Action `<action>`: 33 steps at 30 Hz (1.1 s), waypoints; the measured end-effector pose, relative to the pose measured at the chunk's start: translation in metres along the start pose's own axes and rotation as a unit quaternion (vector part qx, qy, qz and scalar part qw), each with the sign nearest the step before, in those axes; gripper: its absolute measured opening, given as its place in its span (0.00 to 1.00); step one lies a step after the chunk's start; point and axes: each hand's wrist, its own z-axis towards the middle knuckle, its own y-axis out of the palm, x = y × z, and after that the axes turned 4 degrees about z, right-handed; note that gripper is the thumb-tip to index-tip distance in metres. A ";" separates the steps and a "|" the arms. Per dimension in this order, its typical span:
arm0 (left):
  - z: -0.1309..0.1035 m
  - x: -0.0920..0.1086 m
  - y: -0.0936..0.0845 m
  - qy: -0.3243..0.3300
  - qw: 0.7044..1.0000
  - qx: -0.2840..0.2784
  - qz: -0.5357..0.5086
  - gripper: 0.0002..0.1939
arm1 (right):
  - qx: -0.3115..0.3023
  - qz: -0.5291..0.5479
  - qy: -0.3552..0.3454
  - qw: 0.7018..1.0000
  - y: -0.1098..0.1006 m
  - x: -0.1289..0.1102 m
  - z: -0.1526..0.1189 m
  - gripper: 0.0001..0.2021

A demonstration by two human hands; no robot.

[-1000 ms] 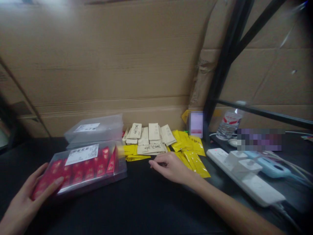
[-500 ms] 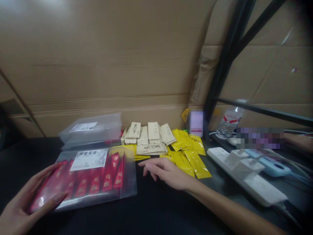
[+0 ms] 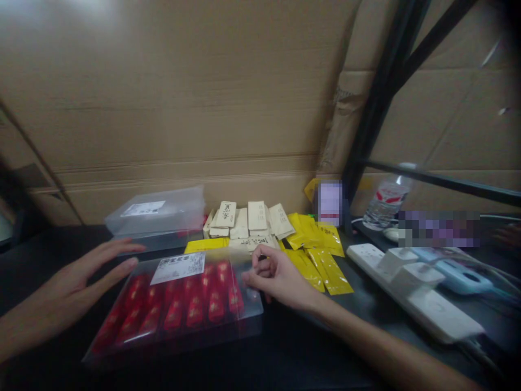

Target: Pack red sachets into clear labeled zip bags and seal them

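A clear plastic box [image 3: 179, 304] full of red packets lies at the front centre, with a white label [image 3: 178, 267] on its lid. Over its upper left corner my left hand [image 3: 95, 274] is open, thumb and fingers apart and holding nothing. My right hand [image 3: 274, 274] is at the box's right edge, its fingers curled and pinched at the edge of the clear plastic. Cream paper packets [image 3: 257, 217] and yellow sachets [image 3: 329, 269] lie just behind and beside the right hand.
A second clear box [image 3: 157, 212] stands at the back left. On the right are a white power strip [image 3: 439, 309] with plugs, a water bottle [image 3: 388, 201], a black metal frame [image 3: 368, 119] and a person's blurred hand [image 3: 507, 236]. Cardboard [image 3: 183, 98] stands behind.
The box of red packets has moved right. My left hand has let go of it and opened. My right hand has come to the box's right edge and its fingers have curled.
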 end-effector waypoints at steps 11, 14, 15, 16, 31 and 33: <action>0.122 0.009 0.066 0.415 0.870 0.057 0.259 0.32 | 0.053 -0.261 -0.111 0.958 -0.015 -0.008 0.006 0.26; 0.127 -0.010 0.073 0.402 0.876 0.074 0.256 0.30 | 0.070 -0.276 -0.141 0.948 -0.020 -0.014 0.022 0.26; 0.128 -0.016 0.074 0.398 0.879 0.073 0.252 0.29 | 0.080 -0.288 -0.152 0.942 -0.020 -0.017 0.030 0.26; 0.129 -0.022 0.073 0.394 0.882 0.069 0.250 0.28 | 0.089 -0.304 -0.164 0.934 -0.020 -0.020 0.039 0.26; 0.137 -0.081 0.034 0.328 0.892 0.130 0.281 0.25 | -0.140 -0.600 -0.133 0.776 0.048 -0.033 0.222 0.14; 0.139 -0.086 0.032 0.333 0.891 0.130 0.280 0.25 | -0.170 -0.610 -0.099 0.768 0.057 -0.030 0.239 0.18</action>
